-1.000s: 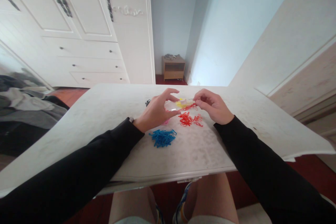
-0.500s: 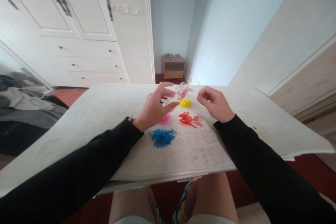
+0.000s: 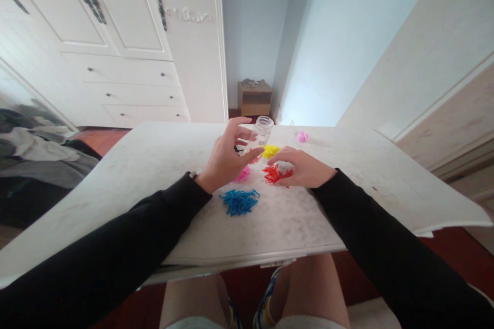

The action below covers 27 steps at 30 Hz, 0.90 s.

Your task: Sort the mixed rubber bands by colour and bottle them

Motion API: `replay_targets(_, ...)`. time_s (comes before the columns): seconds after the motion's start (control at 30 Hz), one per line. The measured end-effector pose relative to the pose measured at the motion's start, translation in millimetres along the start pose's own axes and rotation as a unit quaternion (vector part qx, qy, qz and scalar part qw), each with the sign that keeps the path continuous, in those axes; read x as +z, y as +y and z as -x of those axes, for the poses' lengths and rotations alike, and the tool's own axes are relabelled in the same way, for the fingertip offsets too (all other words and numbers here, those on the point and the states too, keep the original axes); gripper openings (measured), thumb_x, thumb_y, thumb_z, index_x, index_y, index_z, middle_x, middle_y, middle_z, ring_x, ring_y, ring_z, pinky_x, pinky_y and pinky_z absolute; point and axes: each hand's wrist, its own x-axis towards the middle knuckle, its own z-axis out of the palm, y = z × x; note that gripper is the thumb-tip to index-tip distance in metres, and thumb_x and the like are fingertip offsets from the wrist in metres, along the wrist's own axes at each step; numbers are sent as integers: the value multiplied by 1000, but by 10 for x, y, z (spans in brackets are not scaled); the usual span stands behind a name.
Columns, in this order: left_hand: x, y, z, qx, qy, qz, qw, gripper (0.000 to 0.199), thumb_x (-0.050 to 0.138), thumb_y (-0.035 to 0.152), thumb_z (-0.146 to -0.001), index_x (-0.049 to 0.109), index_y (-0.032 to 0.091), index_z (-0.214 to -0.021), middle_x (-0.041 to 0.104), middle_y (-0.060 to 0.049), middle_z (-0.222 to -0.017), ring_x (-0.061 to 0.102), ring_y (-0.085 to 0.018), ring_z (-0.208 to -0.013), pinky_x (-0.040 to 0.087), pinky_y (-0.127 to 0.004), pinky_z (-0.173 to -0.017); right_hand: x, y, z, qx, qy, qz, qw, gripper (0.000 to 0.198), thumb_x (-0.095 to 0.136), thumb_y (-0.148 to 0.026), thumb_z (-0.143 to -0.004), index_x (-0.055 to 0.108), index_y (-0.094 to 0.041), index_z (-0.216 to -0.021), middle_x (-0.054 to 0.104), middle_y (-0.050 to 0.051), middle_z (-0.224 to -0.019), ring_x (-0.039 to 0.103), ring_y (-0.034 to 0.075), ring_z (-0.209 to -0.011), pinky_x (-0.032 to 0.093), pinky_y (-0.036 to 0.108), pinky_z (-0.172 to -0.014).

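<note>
My left hand [image 3: 227, 157] is wrapped round a clear jar [image 3: 264, 126], its open mouth tilted away at the top. A few red pieces show near the jar's bottom. My right hand [image 3: 306, 167] reaches over a heap of red rubber bands [image 3: 273, 174], thumb and fingers apart at its edge. Just beyond lies a yellow heap of bands [image 3: 271, 151]. Pink bands [image 3: 243, 174] lie under my left hand, partly covered by it. Nearer to me is a heap of blue rubber bands [image 3: 240, 202].
A pink cap-like piece [image 3: 302, 136] rests at the far right of the white table [image 3: 185, 247]. Something small and black [image 3: 238, 149] shows beside my left hand. Beyond the table stand a white wardrobe [image 3: 139, 77] and a small wooden stand [image 3: 255, 100].
My right hand has moved down and left from beside the jar's mouth to the red heap, and its fingers have opened. The red bands at the jar's mouth are gone from there. The jar stands more upright.
</note>
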Motion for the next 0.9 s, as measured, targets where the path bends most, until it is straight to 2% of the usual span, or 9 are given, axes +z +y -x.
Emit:
replay_targets(0.17,-6,-13,-2,19,-8,-25,999,58,82,23,-81,51,23,-130,72,-2,-102,73,-17,-97,60,-31,-82,47,-5,-28,-22,-9,-19,1000,12,78,-26,-84,74,-20,-94,77,6,-97,70,23,-91,53,38,-88)
replay_targets(0.33,-11,-27,0,38,-6,-41,998,56,82,20,-81,53,22,-129,72,-2,-103,72,-16,-94,59,-30,-81,82,-25,-45,-39,14,-45,998,1,73,-19,-85,73,-19,-85,77,6,-90,71,20,-84,53,34,-82)
replay_targets(0.53,-42,-4,-9,22,-13,-80,996,56,85,16,-75,57,21,-123,73,-2,-104,72,-17,-94,58,-32,-84,18,-44,-38,-27,57,-95,993,6,71,-16,-79,74,-19,-83,77,3,-84,70,18,-79,52,32,-78)
replay_targets(0.67,-73,14,-35,1,-16,-117,993,57,86,10,-70,59,21,-118,75,-2,-103,72,-18,-94,56,-33,-86,-40,-63,-18,13,95,-155,983,6,75,-23,-79,74,-18,-82,77,4,-83,69,18,-78,54,34,-80)
replay_targets(0.9,-86,-11,-38,-20,-34,-156,987,55,85,6,-67,62,22,-115,77,-3,-104,71,-23,-98,54,-38,-88,-71,-40,-1,66,166,-211,961,29,88,-41,-72,71,-19,-79,71,3,-74,63,15,-68,55,32,-67)
